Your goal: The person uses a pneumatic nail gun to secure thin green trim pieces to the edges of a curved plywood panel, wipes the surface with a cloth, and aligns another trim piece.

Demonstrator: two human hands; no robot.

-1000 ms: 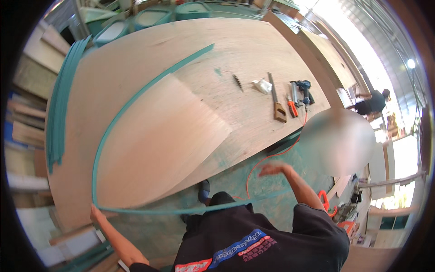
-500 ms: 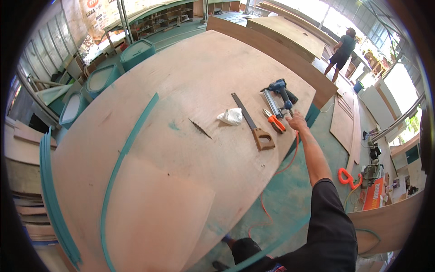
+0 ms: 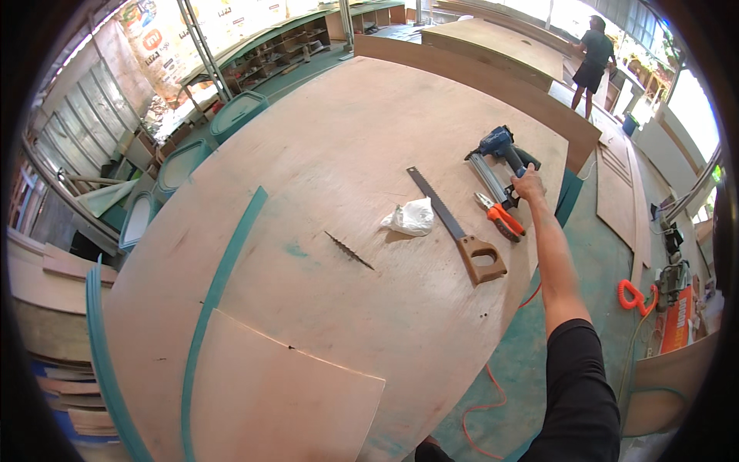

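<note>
Bag [image 3: 411, 217] crumpled, white, contents hidden; right arm [image 3: 560, 281] outstretched, right hand [image 3: 529, 185] right at the nail gun's [image 3: 499, 143] handle, closed round it or not, can't tell!

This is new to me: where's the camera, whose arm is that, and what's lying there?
No robot here: a person works bare-handed, wearing a fisheye camera on the head, which bends straight edges. The right hand is at the handle end of a blue nail gun; how firmly it holds is unclear. The left hand is out of view. On the large board lie orange-handled pliers, a handsaw, a white bundle, a dark jagged strip, a teal strip and a smaller wooden sheet.
</note>
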